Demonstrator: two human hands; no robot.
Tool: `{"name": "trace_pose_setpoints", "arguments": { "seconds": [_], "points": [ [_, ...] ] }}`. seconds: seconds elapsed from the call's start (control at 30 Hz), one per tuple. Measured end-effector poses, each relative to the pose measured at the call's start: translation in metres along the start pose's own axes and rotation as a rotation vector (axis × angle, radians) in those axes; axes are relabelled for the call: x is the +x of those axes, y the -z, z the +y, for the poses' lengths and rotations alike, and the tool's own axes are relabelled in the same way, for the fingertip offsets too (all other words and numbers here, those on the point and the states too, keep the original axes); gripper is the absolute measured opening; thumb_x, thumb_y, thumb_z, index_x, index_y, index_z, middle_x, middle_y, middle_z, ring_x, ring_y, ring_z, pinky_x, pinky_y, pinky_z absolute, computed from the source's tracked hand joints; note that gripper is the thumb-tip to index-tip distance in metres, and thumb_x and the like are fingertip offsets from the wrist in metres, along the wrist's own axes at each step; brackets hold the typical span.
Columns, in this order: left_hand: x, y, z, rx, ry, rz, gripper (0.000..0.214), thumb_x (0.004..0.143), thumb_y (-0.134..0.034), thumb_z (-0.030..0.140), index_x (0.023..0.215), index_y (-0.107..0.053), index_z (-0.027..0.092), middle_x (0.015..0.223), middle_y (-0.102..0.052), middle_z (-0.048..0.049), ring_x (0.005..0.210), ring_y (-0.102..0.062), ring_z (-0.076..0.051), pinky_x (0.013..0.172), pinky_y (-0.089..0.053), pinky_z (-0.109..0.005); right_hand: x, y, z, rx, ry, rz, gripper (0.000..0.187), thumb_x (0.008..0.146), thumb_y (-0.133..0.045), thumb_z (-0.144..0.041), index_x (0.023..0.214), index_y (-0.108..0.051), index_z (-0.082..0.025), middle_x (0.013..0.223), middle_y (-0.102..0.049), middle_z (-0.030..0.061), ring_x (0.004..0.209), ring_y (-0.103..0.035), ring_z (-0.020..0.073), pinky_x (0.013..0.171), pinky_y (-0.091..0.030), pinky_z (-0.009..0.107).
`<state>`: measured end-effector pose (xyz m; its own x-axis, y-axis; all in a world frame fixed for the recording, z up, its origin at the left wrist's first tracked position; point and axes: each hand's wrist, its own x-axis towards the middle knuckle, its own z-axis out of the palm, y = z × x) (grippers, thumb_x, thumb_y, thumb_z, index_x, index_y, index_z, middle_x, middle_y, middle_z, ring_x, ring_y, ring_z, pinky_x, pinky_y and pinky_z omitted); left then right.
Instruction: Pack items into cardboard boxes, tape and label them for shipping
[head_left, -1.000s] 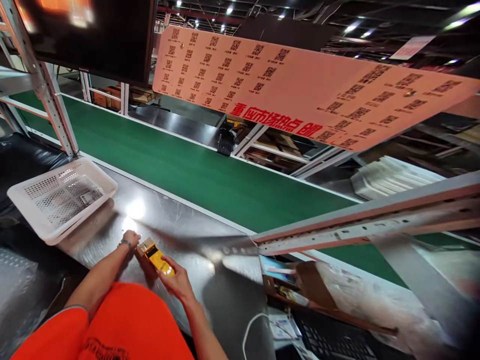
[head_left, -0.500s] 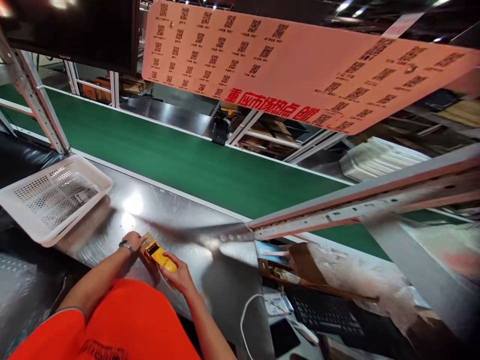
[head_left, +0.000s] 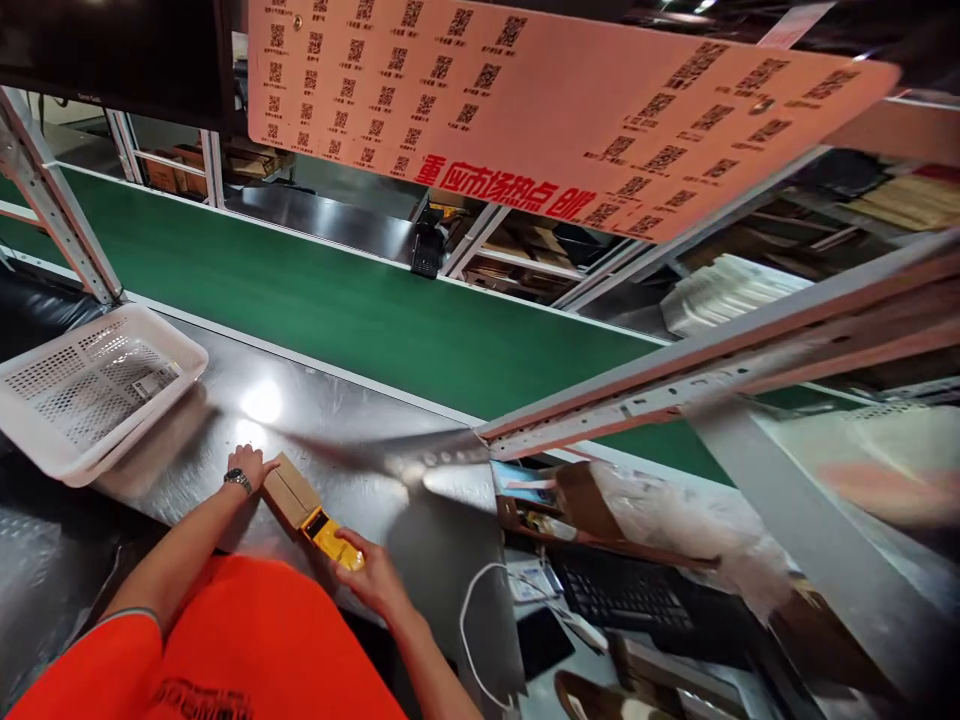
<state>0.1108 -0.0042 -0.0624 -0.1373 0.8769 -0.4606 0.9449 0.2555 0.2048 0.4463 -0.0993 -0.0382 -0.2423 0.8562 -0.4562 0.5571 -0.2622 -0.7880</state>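
Since the earlier frame, the yellow handheld scanner [head_left: 331,537] has been drawn back toward the near edge, and more of the small brown cardboard box [head_left: 289,490] has been uncovered. At far left, a white perforated plastic basket [head_left: 135,415] is seen on the shiny steel table [head_left: 337,420]. The left hand [head_left: 251,466] is laid with loose, spread fingers against the box's far-left end, not wrapped round it. The box lies on the table between the hands, its long axis running far-left to near-right, in line with the scanner at its near-right end. The scanner is held by the right hand [head_left: 373,577], fingers closed about its rear. Whether scanner and box touch cannot be told, and the scanner's face is too small to be read.
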Motion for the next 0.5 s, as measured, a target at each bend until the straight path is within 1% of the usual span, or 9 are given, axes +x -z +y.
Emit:
{"name": "trace_pose_setpoints", "arguments": {
  "seconds": [0.07, 0.1, 0.17, 0.23, 0.27, 0.3, 0.37, 0.43, 0.5],
  "points": [
    [-0.006, 0.000, 0.006, 0.017, -0.106, 0.046, 0.068, 0.110, -0.054, 0.055, 0.163, -0.061, 0.013, 0.165, -0.060, -0.0268, 0.157, -0.051, -0.043, 0.127, -0.044, -0.054, 0.001, -0.003, -0.002, 0.052, 0.000, -0.004, 0.056, 0.064, -0.079, -0.040, 0.118, -0.086, -0.025, 0.092, -0.087, 0.0037, 0.082, -0.079, 0.0303, 0.079, -0.065, 0.042],
    [-0.009, -0.002, 0.011, 0.029, -0.223, 0.044, 0.075, 0.106, -0.063, 0.054, 0.169, -0.054, 0.015, 0.172, -0.054, -0.0248, 0.163, -0.045, -0.043, 0.132, -0.039, -0.055, 0.003, -0.005, -0.002, 0.084, 0.007, 0.000, 0.054, 0.063, -0.079, -0.040, 0.115, -0.086, -0.026, 0.092, -0.087, 0.0037, 0.083, -0.079, 0.0316, 0.080, -0.065, 0.043],
    [-0.015, -0.010, 0.024, 0.055, -0.549, -0.036, 0.094, 0.094, -0.079, 0.055, 0.174, -0.046, 0.019, 0.181, -0.045, -0.0222, 0.171, -0.034, -0.044, 0.139, -0.028, -0.059, 0.004, -0.009, 0.000, 0.153, 0.025, 0.009, 0.050, 0.062, -0.080, -0.040, 0.110, -0.086, -0.028, 0.094, -0.088, 0.0040, 0.083, -0.080, 0.0334, 0.080, -0.065, 0.046],
    [-0.021, -0.021, 0.041, 0.082, -0.802, -0.143, 0.100, 0.088, -0.084, 0.051, 0.175, -0.044, 0.023, 0.181, -0.046, -0.0216, 0.172, -0.033, -0.046, 0.141, -0.024, -0.064, 0.004, -0.010, 0.002, 0.202, 0.040, 0.019, 0.049, 0.061, -0.082, -0.040, 0.109, -0.086, -0.030, 0.095, -0.088, 0.0041, 0.082, -0.080, 0.0338, 0.080, -0.066, 0.047],
    [-0.022, -0.026, 0.049, 0.095, -0.849, -0.171, 0.096, 0.089, -0.083, 0.045, 0.174, -0.044, 0.025, 0.177, -0.051, -0.0215, 0.169, -0.038, -0.046, 0.141, -0.023, -0.066, 0.003, -0.008, 0.003, 0.209, 0.048, 0.028, 0.049, 0.061, -0.082, -0.039, 0.108, -0.087, -0.030, 0.095, -0.087, 0.0043, 0.082, -0.079, 0.0336, 0.080, -0.066, 0.047],
    [-0.023, -0.029, 0.058, 0.104, -0.849, -0.179, 0.093, 0.089, -0.081, 0.038, 0.174, -0.044, 0.028, 0.173, -0.056, -0.0206, 0.166, -0.043, -0.045, 0.141, -0.023, -0.067, 0.000, -0.004, 0.003, 0.204, 0.055, 0.041, 0.049, 0.061, -0.082, -0.039, 0.108, -0.087, -0.030, 0.093, -0.087, 0.0046, 0.081, -0.079, 0.0334, 0.079, -0.066, 0.047],
    [-0.022, -0.030, 0.071, 0.084, -0.829, -0.171, 0.101, 0.082, -0.084, 0.027, 0.174, -0.042, 0.030, 0.164, -0.062, -0.0202, 0.156, -0.053, -0.045, 0.140, -0.026, -0.068, -0.009, 0.010, 0.000, 0.178, 0.073, 0.072, 0.049, 0.062, -0.082, -0.037, 0.110, -0.088, -0.029, 0.092, -0.086, 0.0054, 0.080, -0.078, 0.0327, 0.078, -0.066, 0.047],
    [-0.018, -0.024, 0.079, -0.017, -0.888, -0.189, 0.119, 0.071, -0.090, 0.028, 0.177, -0.035, 0.029, 0.161, -0.061, -0.0203, 0.149, -0.058, -0.046, 0.136, -0.035, -0.066, -0.021, 0.031, -0.008, 0.152, 0.113, 0.108, 0.049, 0.063, -0.082, -0.035, 0.111, -0.089, -0.027, 0.097, -0.087, 0.0065, 0.082, -0.078, 0.0323, 0.080, -0.067, 0.046],
    [-0.015, -0.018, 0.081, -0.182, -0.991, -0.219, 0.135, 0.064, -0.093, 0.034, 0.180, -0.025, 0.025, 0.161, -0.058, -0.0202, 0.144, -0.060, -0.044, 0.129, -0.047, -0.059, -0.031, 0.048, -0.020, 0.137, 0.153, 0.134, 0.050, 0.064, -0.083, -0.036, 0.112, -0.090, -0.025, 0.100, -0.087, 0.0076, 0.082, -0.078, 0.0312, 0.079, -0.067, 0.045]
  ]
}}
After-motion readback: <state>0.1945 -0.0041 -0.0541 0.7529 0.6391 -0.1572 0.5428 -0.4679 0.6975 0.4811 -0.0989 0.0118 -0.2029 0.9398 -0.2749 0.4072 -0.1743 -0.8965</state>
